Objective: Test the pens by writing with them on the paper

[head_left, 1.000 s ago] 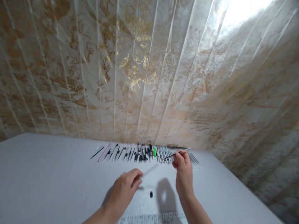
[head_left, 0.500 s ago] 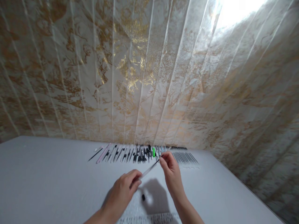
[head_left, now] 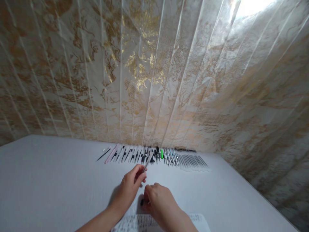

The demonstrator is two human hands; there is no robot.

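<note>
My left hand is closed around a slim pen with a clear barrel, which points up and away over the table. Close to it, lower and to the right, my right hand reaches down to the tabletop with its fingers curled together. A small black pen cap shows at those fingertips, which seem to pinch it; part of it is hidden by the hand. Under both wrists lies a sheet of paper with handwriting.
Pens and pen parts lie in a long row at the back of the white table, with a green highlighter among them. Thin dark refills lie side by side at the right. A gold-patterned curtain hangs behind.
My right hand has let go of the pen's far end and moved down to the black cap. The pen, still in my left hand, has swung more upright. The view has shifted slightly.
</note>
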